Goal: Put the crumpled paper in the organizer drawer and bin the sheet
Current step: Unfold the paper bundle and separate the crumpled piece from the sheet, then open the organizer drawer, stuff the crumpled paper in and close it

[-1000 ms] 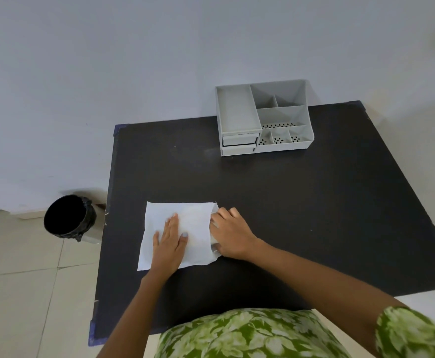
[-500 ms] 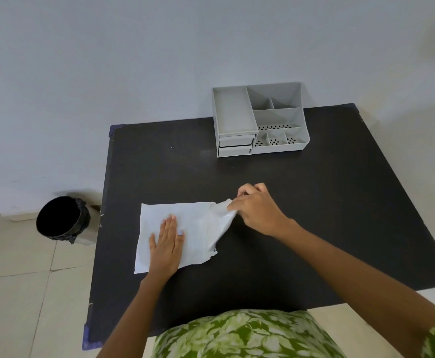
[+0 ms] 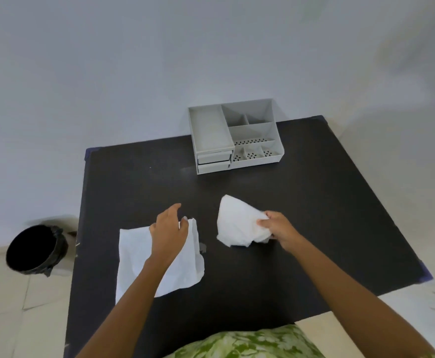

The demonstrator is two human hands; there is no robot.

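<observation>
At three o'clock of the flat sheet (image 3: 139,257), your right hand (image 3: 275,226) has its fingers clamped on the crumpled paper (image 3: 237,220). Your left hand (image 3: 168,228) hovers over the sheet, fingers apart.

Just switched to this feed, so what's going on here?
A person at a black table holds a loosely crumpled white paper in the right hand. The left hand hovers open over a flat white sheet. The grey organizer sits at the far edge with both drawers shut. The black bin stands on the floor to the left.
</observation>
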